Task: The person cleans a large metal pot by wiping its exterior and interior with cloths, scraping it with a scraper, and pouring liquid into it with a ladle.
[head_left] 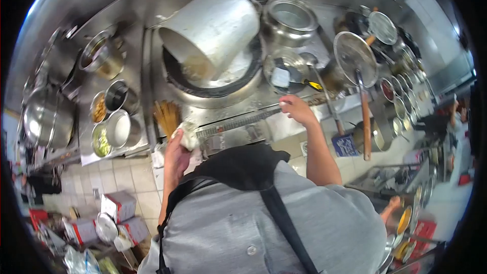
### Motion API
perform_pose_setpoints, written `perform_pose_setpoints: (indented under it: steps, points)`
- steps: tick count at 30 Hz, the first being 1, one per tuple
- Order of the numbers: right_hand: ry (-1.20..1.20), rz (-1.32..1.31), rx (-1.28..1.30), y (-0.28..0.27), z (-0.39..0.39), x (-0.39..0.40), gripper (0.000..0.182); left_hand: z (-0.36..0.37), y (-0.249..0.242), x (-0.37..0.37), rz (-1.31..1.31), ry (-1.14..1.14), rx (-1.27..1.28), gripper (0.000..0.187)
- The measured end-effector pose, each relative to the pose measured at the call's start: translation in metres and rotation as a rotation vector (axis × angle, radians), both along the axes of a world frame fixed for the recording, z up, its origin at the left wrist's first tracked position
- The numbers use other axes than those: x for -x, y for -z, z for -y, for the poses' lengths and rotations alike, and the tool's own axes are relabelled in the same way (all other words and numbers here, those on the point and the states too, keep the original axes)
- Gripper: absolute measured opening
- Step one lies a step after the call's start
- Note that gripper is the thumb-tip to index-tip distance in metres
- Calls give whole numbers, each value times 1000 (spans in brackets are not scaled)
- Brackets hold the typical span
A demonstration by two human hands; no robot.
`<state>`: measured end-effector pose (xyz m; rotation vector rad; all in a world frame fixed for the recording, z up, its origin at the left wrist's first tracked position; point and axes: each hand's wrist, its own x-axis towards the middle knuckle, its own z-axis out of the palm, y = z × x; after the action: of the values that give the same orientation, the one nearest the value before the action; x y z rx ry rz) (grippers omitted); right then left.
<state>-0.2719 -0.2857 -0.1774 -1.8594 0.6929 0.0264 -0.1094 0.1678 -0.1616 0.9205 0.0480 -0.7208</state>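
Note:
My left hand [176,153] is closed around a crumpled white cloth [189,136] at the front edge of the stove. Just beyond the cloth stands a bamboo wok brush [167,116], bristles up. My right hand [298,110] hovers over the stove's front edge with its fingers curled together. A small pale spot shows at its fingertips, too small to name. Nearest to that hand are a shallow pan [272,76] with a whitish block in it and a yellow-and-black handle [313,85]. A large metal stockpot [218,20] lies tipped on its side in the wok [242,78].
Behind the pan stands a round lidless pot [290,20]. To the right are a ladle [324,89], a wood-handled strainer [356,58] and several seasoning containers [401,96]. Left, a counter holds metal bowls [123,128]. Boxes [117,207] lie on the floor; another person's hand [393,204] shows lower right.

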Motion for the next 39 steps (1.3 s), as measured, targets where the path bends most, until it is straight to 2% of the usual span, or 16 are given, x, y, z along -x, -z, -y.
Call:
perform_pose_setpoints:
  steps: [5, 8, 12, 18, 19, 23, 24, 26, 28, 30, 31, 35, 38, 39]
  points:
    - [160, 115, 81, -12, 21, 18, 29, -1, 7, 6, -45, -39, -55, 43]
    - [366, 271, -366, -21, 54, 27, 30, 4, 12, 10, -106, -53, -59, 43]
    - [454, 528, -653, -34, 78, 18, 36, 20, 0, 18, -114, -34, -20, 48]
    - [231, 354, -598, -35, 121, -50, 37, 49, -1, 16, -100, -34, -57, 50]
    - [200, 329, -545, -33, 138, -70, 29, 55, -3, 15, -89, -52, -75, 50]
    - [138, 250, -50, -33, 240, -169, 30, 71, -21, 17, -41, -78, -177, 54]
    - [157, 223, 55, -25, 274, -202, 31, 75, -31, 21, -104, -163, -155, 45]
    - [90, 290, 506, -9, 331, -258, 35, 66, -30, 28, 52, -200, -352, 42]
    - [-17, 340, 594, 31, 393, -313, 40, 50, -20, 38, 116, -242, -445, 42]
    - [154, 12, 803, 36, 387, -324, 43, 37, -13, 49, 145, -276, -473, 44]
    - [235, -164, 903, 41, 385, -328, 45, 46, -27, 59, 127, -311, -503, 45]
    - [21, -198, 752, 80, 382, -367, 51, 47, -31, 73, 8, -394, -543, 47]
    - [17, -344, 750, 45, 391, -347, 52, 83, -53, 63, -94, -452, -398, 47]
    - [-1, -310, 781, 34, 383, -339, 50, 87, -51, 56, -116, -483, -339, 45]
